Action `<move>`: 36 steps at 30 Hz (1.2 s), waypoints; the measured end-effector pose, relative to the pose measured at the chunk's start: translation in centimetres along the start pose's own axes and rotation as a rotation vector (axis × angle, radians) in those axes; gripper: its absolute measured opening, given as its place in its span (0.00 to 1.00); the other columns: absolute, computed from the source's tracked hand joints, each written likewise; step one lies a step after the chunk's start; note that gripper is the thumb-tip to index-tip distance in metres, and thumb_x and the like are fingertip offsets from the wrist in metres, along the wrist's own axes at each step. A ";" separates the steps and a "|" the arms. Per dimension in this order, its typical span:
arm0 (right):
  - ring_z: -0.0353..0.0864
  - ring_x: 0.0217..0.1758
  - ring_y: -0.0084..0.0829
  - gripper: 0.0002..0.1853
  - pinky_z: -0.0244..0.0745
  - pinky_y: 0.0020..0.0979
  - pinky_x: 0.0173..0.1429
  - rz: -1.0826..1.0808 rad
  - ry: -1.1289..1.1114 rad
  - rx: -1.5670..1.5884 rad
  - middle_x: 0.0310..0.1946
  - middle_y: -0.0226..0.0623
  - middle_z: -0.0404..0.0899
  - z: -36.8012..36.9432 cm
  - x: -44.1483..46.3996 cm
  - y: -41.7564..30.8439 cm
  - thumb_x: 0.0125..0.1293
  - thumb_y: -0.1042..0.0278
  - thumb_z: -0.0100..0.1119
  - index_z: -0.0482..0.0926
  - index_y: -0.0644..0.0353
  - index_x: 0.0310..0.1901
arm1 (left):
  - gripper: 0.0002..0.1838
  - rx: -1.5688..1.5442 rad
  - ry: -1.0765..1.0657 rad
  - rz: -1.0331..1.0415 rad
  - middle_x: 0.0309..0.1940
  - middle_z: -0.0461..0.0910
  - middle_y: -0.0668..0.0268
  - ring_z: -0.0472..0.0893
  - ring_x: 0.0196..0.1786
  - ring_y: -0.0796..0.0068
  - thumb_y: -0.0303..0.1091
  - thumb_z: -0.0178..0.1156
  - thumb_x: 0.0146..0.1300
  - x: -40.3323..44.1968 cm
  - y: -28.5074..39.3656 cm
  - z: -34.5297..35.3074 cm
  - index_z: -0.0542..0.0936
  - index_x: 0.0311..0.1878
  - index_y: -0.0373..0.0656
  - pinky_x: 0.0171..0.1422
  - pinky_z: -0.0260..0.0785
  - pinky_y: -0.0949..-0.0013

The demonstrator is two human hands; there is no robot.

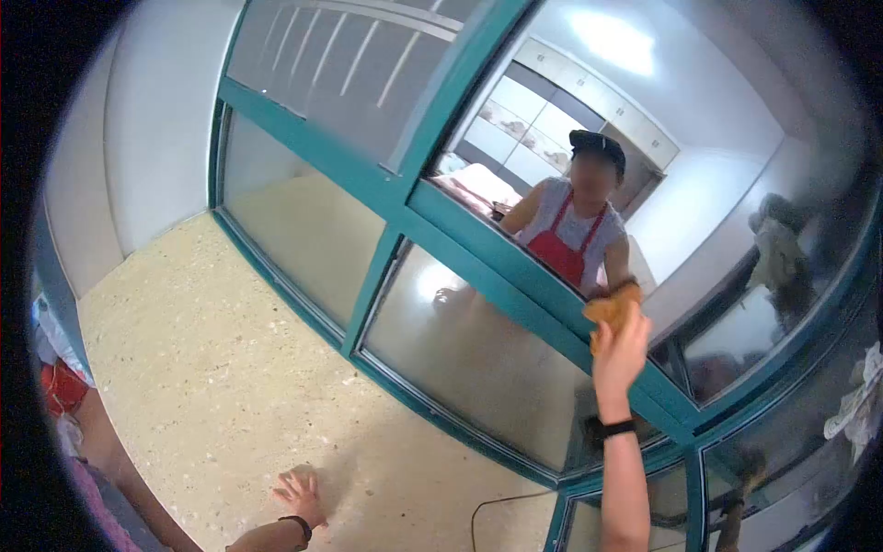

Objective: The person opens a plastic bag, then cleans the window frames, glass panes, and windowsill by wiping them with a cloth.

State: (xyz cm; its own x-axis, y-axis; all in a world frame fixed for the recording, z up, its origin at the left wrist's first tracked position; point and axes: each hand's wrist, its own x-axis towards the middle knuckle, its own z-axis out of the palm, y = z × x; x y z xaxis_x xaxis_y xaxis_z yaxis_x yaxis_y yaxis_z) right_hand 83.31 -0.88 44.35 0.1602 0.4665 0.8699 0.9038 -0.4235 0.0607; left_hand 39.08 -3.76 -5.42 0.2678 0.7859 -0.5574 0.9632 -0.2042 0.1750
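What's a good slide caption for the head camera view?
Right hand holds an orange cloth against the window; left hand rests on the speckled ledge.

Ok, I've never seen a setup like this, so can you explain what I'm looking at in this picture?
There is no machine here, just a person's two bare hands. The single picture comes from a camera worn on the head, looking forward and down, which is why it looks curved with dark corners.

The right hand holds an orange-brown cloth up at the window, which has a green frame. The left hand is empty and rests, fingers spread, on the speckled sill. A thin dark cable lies there too.

The figure in the red apron and dark cap looks like a reflection in the glass, probably the wearer's own.
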 end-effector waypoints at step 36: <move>0.78 0.47 0.54 0.17 0.76 0.48 0.47 -0.237 -0.425 -0.374 0.43 0.46 0.73 -8.1 1.3 2.2 0.56 0.76 0.64 0.83 0.51 0.48 | 0.43 -0.233 0.214 0.052 0.78 0.43 0.45 0.36 0.78 0.25 0.33 0.56 0.60 -3.1 0.3 -2.2 0.52 0.79 0.51 0.71 0.29 0.15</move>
State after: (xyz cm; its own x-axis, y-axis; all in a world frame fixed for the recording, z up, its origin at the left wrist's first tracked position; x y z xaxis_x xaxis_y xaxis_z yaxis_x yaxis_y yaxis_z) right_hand 82.30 -7.46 49.58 0.1859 0.8178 0.5447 0.7464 -0.4780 0.4630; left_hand 38.46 -4.97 -1.91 0.2815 0.8879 -0.3639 0.9103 -0.1271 0.3940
